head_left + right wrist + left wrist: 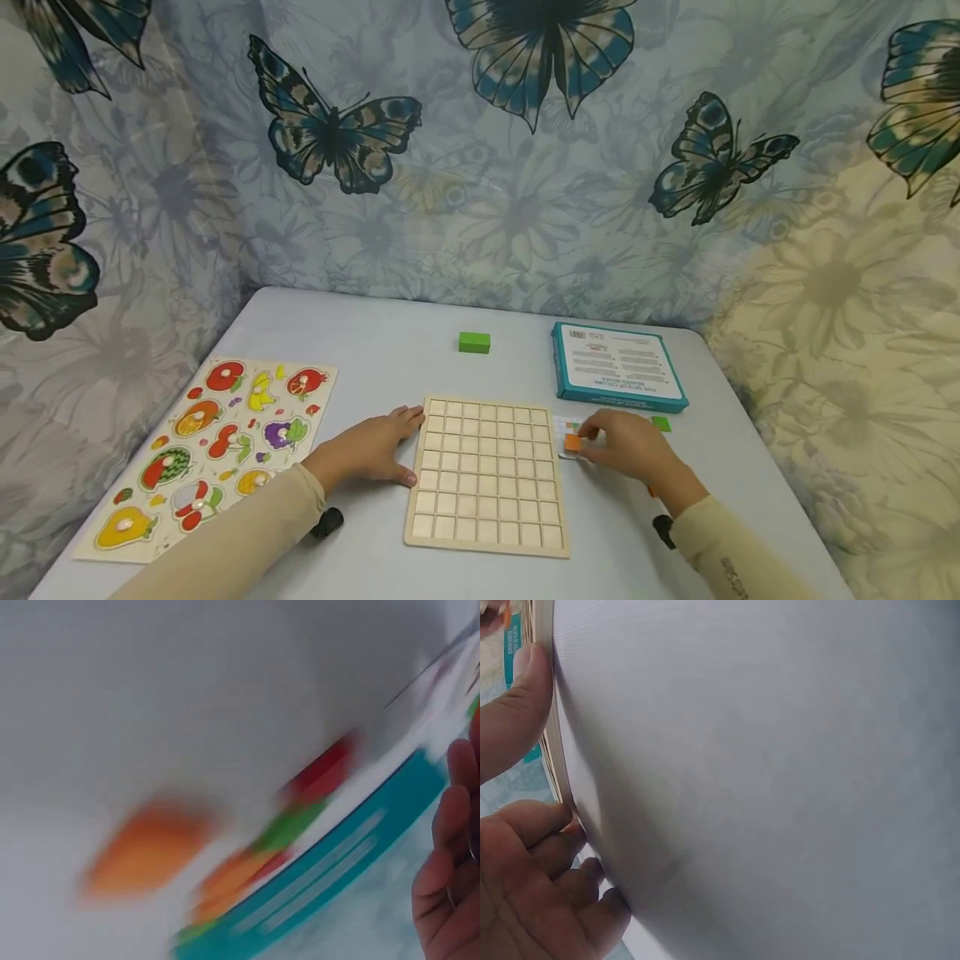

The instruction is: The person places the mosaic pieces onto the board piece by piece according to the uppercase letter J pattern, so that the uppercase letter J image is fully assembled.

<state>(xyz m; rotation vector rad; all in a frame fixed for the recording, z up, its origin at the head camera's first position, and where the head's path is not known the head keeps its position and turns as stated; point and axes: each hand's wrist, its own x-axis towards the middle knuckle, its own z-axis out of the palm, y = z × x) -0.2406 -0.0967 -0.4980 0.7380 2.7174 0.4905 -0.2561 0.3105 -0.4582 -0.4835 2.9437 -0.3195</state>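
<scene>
A wooden grid board (487,475) lies flat on the table, its squares bare. My left hand (367,450) is at its left edge; in the left wrist view the thumb and fingertips of that hand (532,877) touch the board's side (549,742). Just beyond the right edge, my right hand (633,446) pinches an orange block (572,442) over a small printed card (562,425). Only curled fingers of the right hand (454,847) show in the right wrist view, where the held block cannot be made out.
A teal box (621,367) lies at back right, a green block (474,342) at the back, a fruit board (217,450) at left. Another green block (661,423) is near my right hand. Blurred orange (150,851) and red (322,771) blocks show on the table.
</scene>
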